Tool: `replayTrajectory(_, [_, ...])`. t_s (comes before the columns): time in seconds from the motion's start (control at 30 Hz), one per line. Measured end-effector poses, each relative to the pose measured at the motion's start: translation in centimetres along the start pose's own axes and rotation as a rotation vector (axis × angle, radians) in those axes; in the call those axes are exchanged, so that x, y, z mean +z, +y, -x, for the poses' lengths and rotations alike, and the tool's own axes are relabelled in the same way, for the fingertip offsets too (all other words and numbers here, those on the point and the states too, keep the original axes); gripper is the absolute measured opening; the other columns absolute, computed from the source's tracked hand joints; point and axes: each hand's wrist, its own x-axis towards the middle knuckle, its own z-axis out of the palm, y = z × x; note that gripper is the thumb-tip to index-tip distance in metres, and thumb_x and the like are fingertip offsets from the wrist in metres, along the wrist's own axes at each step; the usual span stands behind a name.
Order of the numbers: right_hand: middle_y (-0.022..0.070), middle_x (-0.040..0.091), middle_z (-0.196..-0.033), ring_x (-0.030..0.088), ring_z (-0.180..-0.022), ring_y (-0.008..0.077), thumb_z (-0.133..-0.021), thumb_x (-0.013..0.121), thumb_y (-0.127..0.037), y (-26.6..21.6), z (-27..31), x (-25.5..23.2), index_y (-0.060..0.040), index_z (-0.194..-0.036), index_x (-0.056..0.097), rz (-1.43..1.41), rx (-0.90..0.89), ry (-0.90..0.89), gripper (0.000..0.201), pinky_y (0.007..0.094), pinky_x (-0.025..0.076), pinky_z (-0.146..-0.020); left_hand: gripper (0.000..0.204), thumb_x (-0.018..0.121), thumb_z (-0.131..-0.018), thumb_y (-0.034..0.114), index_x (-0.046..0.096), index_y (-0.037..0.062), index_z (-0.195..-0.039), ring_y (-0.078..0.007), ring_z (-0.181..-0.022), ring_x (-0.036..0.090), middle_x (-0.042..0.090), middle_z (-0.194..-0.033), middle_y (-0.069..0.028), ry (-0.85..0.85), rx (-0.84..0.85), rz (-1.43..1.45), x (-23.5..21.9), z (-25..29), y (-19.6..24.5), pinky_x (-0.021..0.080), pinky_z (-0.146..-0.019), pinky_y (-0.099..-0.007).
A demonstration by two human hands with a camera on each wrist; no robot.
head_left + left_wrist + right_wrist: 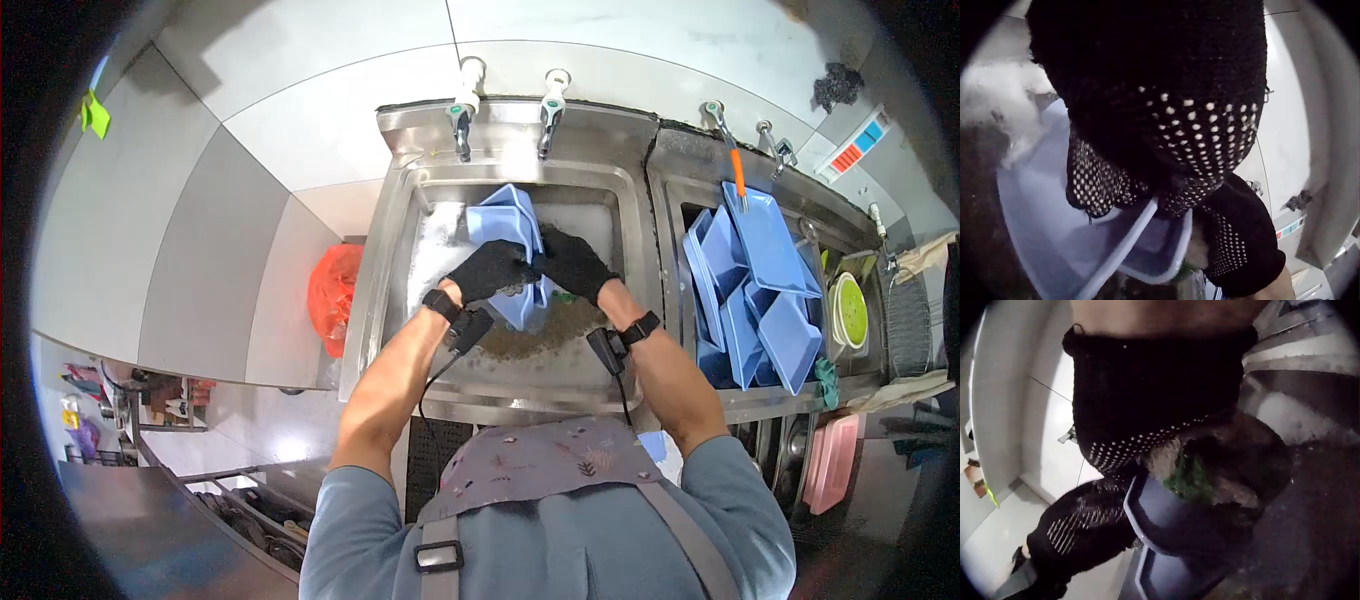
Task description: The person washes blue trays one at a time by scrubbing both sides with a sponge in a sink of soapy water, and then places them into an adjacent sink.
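Note:
Both hands wear black knit gloves with white dots and meet over the sink. My left hand (495, 268) grips the rim of a blue plastic tray (1041, 187), tilted over the water; a second blue rim shows close against it. Beside it, my right hand (575, 262) holds a tan-and-green scrubbing pad (1188, 475) against the tray's edge. In the right wrist view the pad sticks out from under the glove, next to two angled tray rims. Part of the right fingers is hidden behind the glove and pad.
The steel sink (400, 300) contains foam and murky water. Two taps (550, 115) stand behind it. To the right, a second sink holds a pile of blue trays (765, 250), with a green-and-white basin (850, 310) beyond. A red plastic bag (335, 300) is at left.

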Motion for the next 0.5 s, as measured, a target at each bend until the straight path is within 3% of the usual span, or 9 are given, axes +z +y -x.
replayTrajectory(0.07, [0.0237,0.063,-0.11,0.061,-0.101,0.0381,-0.081,0.063,-0.039,-0.6,-0.1,-1.4,0.0014,-0.117,0.055,-0.024,0.081,-0.207,0.055,0.0427,0.046,-0.087,0.014,0.063,-0.084,0.014,0.061,-0.0001,-0.084,-0.0118,-0.068,0.062,0.064,-0.074,-0.0089,-0.001,0.029,0.342,0.0,0.9,0.5,0.049,-0.061,-0.0292])
replayTrajectory(0.1, [0.0237,0.063,-0.11,0.061,-0.101,0.0381,-0.081,0.063,-0.039,-1.8,0.1,-2.1,0.0014,-0.117,0.055,-0.022,0.081,-0.202,0.055,0.0427,0.046,-0.087,0.013,0.062,-0.083,0.008,0.061,0.0008,-0.095,-0.0109,-0.077,0.06,0.065,-0.085,-0.0053,-0.033,0.073,0.462,0.8,0.4,-1.3,0.049,-0.07,-0.0285])
replayTrajectory(0.17, [0.0253,0.063,-0.107,0.062,-0.098,0.0387,-0.081,0.063,-0.047,-3.8,1.1,-2.8,0.002,-0.112,0.058,-0.043,0.106,-0.231,0.058,0.0426,0.048,-0.084,0.017,0.062,-0.083,0.007,0.061,0.0014,-0.099,-0.0117,-0.082,0.059,0.065,-0.089,-0.0063,-0.034,0.133,0.443,1.8,0.3,-3.0,0.049,-0.075,-0.0288])
replayTrajectory(0.23, [0.025,0.064,-0.104,0.062,-0.096,0.0393,-0.08,0.063,-0.048,-3.3,1.8,-2.0,0.0014,-0.109,0.06,-0.023,0.145,-0.201,0.058,0.0432,0.048,-0.083,0.021,0.061,-0.083,0.006,0.062,0.0021,-0.103,-0.0124,-0.087,0.058,0.065,-0.093,-0.0073,-0.033,0.193,0.423,2.3,0.8,-2.6,0.049,-0.08,-0.029])
replayTrajectory(0.37, [0.0251,0.065,-0.098,0.062,-0.093,0.0412,-0.081,0.059,-0.048,-0.6,1.9,0.8,-0.0005,-0.104,0.063,0.118,0.138,-0.085,0.053,0.0465,0.048,-0.083,0.037,0.061,-0.083,0.001,0.06,0.0012,-0.12,-0.0118,-0.099,0.057,0.063,-0.109,-0.0062,-0.059,0.096,0.729,1.7,1.7,-2.0,0.049,-0.088,-0.0286])
replayTrajectory(0.4, [0.0254,0.065,-0.098,0.061,-0.092,0.0417,-0.082,0.055,-0.05,-0.5,2.2,1.2,-0.001,-0.104,0.063,0.162,0.133,-0.05,0.054,0.0481,0.049,-0.084,0.034,0.059,-0.083,-0.001,0.061,0.0009,-0.117,-0.012,-0.101,0.059,0.064,-0.107,-0.0059,0.006,0.189,0.658,1.3,1.8,-3.2,0.05,-0.087,-0.0288])
replayTrajectory(0.43, [0.0256,0.064,-0.097,0.061,-0.09,0.0418,-0.082,0.055,-0.042,-0.3,2.6,1.3,-0.0004,-0.106,0.062,0.137,0.12,0.055,0.049,0.0492,0.048,-0.083,0.035,0.06,-0.083,0.002,0.061,0.0009,-0.117,-0.0154,-0.101,0.06,0.065,-0.107,-0.0084,0.095,0.155,0.561,0.4,1.7,-5.2,0.05,-0.087,-0.0297])
replayTrajectory(0.5, [0.0257,0.064,-0.097,0.062,-0.091,0.0417,-0.083,0.054,-0.042,-0.7,3.3,0.2,-0.0005,-0.107,0.062,0.142,0.133,0.086,0.049,0.049,0.048,-0.083,0.039,0.063,-0.082,0.012,0.059,-0.0002,-0.119,-0.0242,-0.103,0.062,0.065,-0.108,-0.0149,0.308,0.021,0.276,-0.9,2.2,-10.7,0.049,-0.088,-0.0333])
